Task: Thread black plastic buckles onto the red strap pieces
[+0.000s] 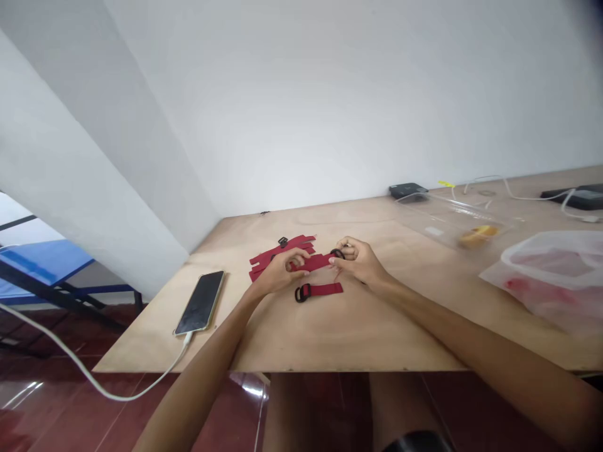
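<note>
My left hand (286, 269) pinches the left part of a short red strap (316, 262) above the wooden table. At the strap's right end, my right hand (355, 258) has its fingers closed round a black ring-shaped buckle (337, 253). Just behind and left of my left hand lies a pile of red straps (268, 256), with a black buckle (282, 241) at its back edge. Nearer to me, a separate red strap (327, 289) lies flat, a black buckle (302, 292) on its left end.
A phone (200, 302) with a white cable (108, 394) lies at the table's left. On the right are a clear plastic tray (424, 220), an orange-yellow item (478, 236) and a translucent container (556, 276). Black boxes (407, 190) and white cables stand near the wall.
</note>
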Tool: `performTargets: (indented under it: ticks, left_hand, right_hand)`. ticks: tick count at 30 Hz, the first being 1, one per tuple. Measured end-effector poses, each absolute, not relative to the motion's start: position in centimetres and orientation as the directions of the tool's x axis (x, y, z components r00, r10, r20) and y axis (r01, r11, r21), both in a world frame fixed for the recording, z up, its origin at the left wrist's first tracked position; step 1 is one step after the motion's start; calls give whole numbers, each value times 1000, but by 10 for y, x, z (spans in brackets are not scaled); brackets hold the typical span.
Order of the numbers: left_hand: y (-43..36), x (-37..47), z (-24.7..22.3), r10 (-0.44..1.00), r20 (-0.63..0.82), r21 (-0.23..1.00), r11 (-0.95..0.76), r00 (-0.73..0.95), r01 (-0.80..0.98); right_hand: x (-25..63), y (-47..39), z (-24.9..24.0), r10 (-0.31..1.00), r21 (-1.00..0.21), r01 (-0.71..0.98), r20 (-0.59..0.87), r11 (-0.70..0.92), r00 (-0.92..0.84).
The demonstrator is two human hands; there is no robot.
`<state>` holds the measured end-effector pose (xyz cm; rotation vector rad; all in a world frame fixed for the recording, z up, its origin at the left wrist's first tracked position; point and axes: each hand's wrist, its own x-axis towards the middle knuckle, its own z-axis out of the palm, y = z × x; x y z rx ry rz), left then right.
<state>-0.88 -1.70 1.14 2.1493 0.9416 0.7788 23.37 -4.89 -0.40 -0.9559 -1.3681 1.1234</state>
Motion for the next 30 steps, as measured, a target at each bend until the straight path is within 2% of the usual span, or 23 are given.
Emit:
performTargets:
  ticks: [5,10,15,19,22,26,28,30]
  left_hand:
    - [-10,-15,7,847,232,738,-474,479,481]
    - [-15,-7,9,863,194,866,-374,467,331]
    - [-18,-3,12,884,169,907,-312,436,281]
    - [-20,-7,15,875,187,878,-353,447,324]
    - [-21,-8,16,855,210,857,-395,474,331]
    - [-15,-15,20,836,274,765,-489,476,419]
    - [-8,-25,20,849,334,651,-522,409,551]
    - [2,-39,20,869,370,488,-483,329,727]
  right_hand:
    - [240,-45,2,984,-980,-116,167,159,-63]
    - [239,-45,1,983,-974,-163,170,157,-72]
    - [234,-46,-1,984,-982,-101,168,162,-54]
    - [231,-49,0,980,-978,-65,198,197,-25]
    - [228,-51,0,978,-980,8,198,199,-65]
    - [230,-50,-2,974,-964,147,213,222,-71]
    - [233,-48,-3,961,-940,201,274,276,-40]
    - [237,-48,-1,952,-926,227,307,302,-16]
